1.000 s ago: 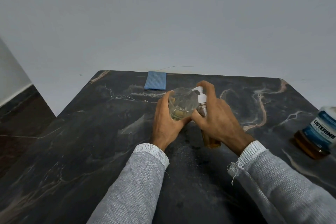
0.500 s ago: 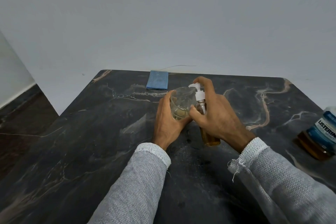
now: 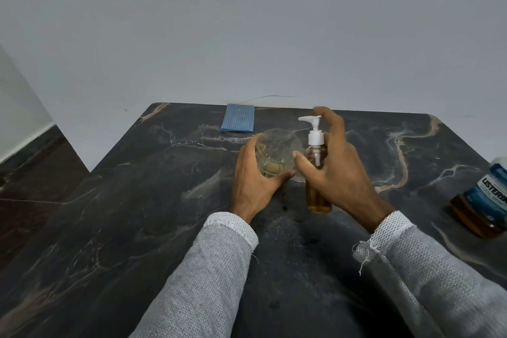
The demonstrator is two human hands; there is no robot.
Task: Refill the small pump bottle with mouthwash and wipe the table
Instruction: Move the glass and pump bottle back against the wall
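Observation:
A small pump bottle (image 3: 318, 200) with amber liquid and a white pump head stands upright at the table's middle. My right hand (image 3: 337, 173) grips its upper body, the index finger raised over the pump head. Just left of it, my left hand (image 3: 255, 181) holds a clear glass (image 3: 275, 156) with a little yellowish liquid in the bottom. The pump's spout points left toward the glass. A large Listerine mouthwash bottle (image 3: 485, 203) with a blue label stands at the right edge. A folded blue cloth (image 3: 238, 121) lies at the table's far edge.
The dark marble table (image 3: 137, 214) has pale smudges near its front middle. A white wall rises directly behind it. To the left, the table edge drops to a dark floor (image 3: 33, 173).
The pump head has risen from pressed down to fully up, and my right index finger has lifted off it. The glass and bottle stay where they were.

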